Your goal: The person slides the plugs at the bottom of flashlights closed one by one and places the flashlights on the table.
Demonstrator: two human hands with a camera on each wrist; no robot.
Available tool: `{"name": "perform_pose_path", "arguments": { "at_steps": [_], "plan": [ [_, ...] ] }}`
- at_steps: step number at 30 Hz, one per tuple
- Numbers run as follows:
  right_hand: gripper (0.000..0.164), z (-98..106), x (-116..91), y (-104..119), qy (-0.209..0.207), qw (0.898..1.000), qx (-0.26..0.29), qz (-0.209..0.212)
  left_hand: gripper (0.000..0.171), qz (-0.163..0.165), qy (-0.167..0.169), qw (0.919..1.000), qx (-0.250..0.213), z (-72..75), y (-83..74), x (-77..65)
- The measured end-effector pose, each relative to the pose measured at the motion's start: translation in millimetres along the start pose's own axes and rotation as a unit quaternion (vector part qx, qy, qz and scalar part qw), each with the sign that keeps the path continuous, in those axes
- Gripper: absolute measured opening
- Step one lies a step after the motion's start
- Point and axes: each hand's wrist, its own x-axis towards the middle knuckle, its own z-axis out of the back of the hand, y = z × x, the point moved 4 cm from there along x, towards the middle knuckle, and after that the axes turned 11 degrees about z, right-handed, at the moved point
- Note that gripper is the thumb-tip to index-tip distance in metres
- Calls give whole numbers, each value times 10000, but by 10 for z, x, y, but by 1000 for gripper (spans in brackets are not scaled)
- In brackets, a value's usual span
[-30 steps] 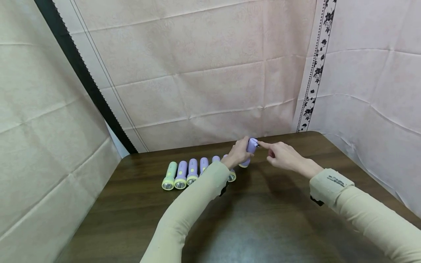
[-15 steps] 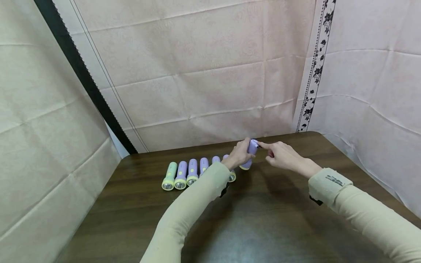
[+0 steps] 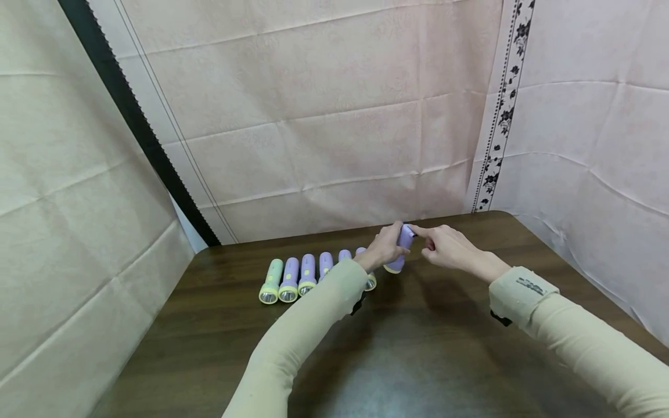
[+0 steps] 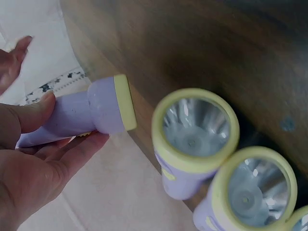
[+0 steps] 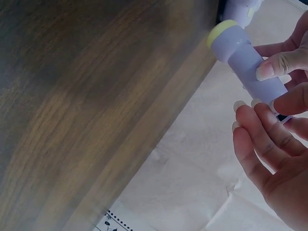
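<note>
In my left hand point(image 3: 385, 247) is a purple flashlight point(image 3: 398, 262) with a pale yellow head ring, held over the far part of the table. The left wrist view shows the thumb and fingers wrapped round the purple barrel point(image 4: 72, 110), its yellow head point(image 4: 126, 102) facing away from the palm. My right hand point(image 3: 444, 247) points its straight index finger at the flashlight's tail end, the fingertip right at it. A small dark part shows at that tail in the right wrist view, where the other right fingers point(image 5: 252, 127) are bent and hold nothing.
Left of the held flashlight, a row of flashlights lies on the brown wooden table point(image 3: 209, 342): a green one point(image 3: 270, 282) at the left end, then several purple ones point(image 3: 307, 274). My left forearm hides part of the row. Pale cloth point(image 3: 340, 145) hangs behind the table.
The held flashlight has shifted slightly down and to the right, with my left hand along with it. My right index finger stays at its tail end.
</note>
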Motion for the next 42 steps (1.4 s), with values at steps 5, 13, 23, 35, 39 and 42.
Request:
{"name": "perform_pose_path", "arguments": {
  "at_steps": [5, 13, 23, 35, 39, 42],
  "plan": [
    [64, -8, 4, -23, 80, 9999, 9, -69, 46, 82, 66, 9999, -22, -16, -34, -18],
    [80, -13, -21, -36, 279, 9995, 18, -122, 58, 457, -189, 9986, 194, 70, -27, -31],
    [78, -44, -34, -43, 364, 9991, -43, -233, 52, 709, -500, 9898, 1129, 47, 80, 68],
    [70, -65, -33, -26, 424, 9987, -27, -266, 52, 1012, -471, 9686, 2220, -128, 209, 174],
    [67, -59, -13, -9, 437, 9988, -31, -224, 50, 1009, -476, 9654, 2357, -157, 236, 189],
    [65, -63, -13, -2, 482, 9985, -24, -239, 48, 1021, -491, 9633, 2433, -185, 256, 196]
  ]
}}
